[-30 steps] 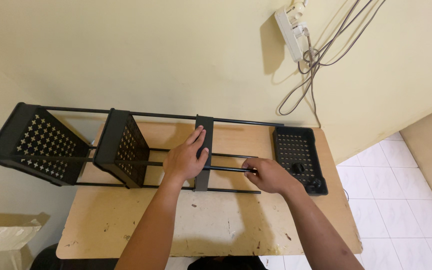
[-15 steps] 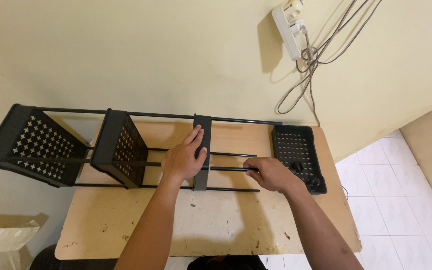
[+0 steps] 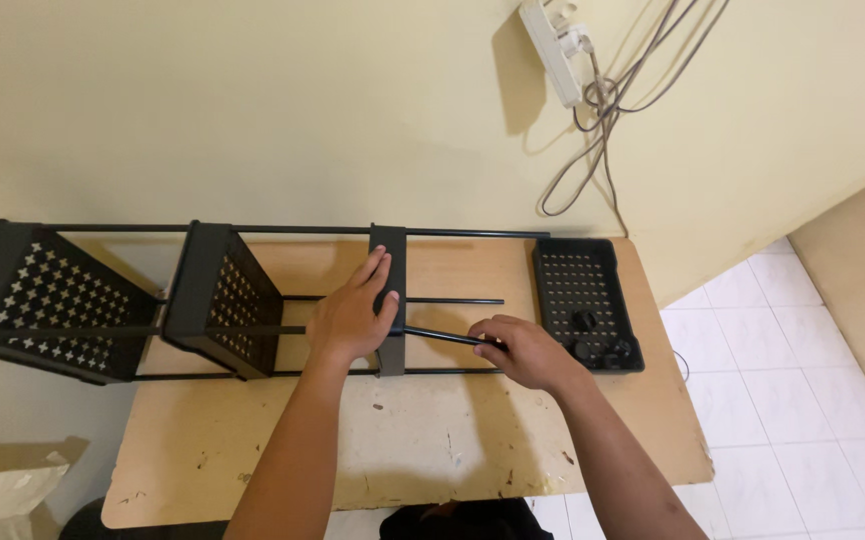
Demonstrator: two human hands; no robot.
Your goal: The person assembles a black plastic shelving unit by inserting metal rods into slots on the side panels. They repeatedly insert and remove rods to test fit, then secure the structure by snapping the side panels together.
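A black metal shelf rack lies on its side across a wooden table, with perforated trays joined by thin black rods. My left hand rests flat on the upright middle shelf panel, steadying it. My right hand grips a loose black rod whose tip meets that panel. A separate black perforated tray lies flat on the table's right end, just beyond my right hand, with small black parts in it.
A white power strip with grey cables hangs on the cream wall above the table's right end. White floor tiles lie to the right. A pale bag sits at the lower left.
The view has shifted slightly; both hands stay on the panel and the rod in about the same places.
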